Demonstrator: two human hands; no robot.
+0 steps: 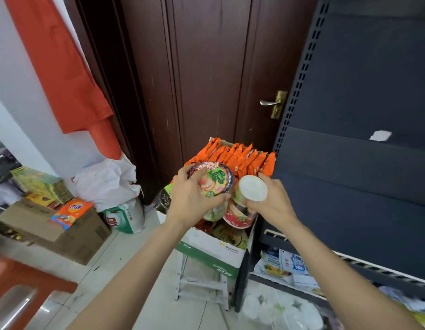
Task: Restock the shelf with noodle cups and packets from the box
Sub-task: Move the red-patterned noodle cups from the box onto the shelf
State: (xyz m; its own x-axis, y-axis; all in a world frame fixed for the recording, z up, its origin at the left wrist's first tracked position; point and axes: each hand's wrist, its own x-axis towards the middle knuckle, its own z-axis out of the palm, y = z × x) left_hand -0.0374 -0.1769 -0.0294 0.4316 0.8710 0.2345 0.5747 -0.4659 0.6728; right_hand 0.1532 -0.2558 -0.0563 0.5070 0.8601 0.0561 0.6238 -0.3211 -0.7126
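My left hand [191,198] grips a noodle cup [212,181] with a colourful printed lid turned toward me. My right hand [272,200] holds a second cup [252,188] with its plain white bottom facing me. Both cups hang just above the white and green box [214,251], which stands on a small white stool. Inside the box lie more noodle cups [239,216] at the near end and a row of orange noodle packets [240,156] at the far end. The dark shelf unit [354,191] rises right beside the box.
A dark wooden door [206,79] with a brass handle [269,102] stands behind the box. Cardboard boxes [64,232], a white plastic bag [106,182] and a sack sit on the floor at left. Lower shelves [287,265] hold packaged goods. A red stool corner [21,275] is at bottom left.
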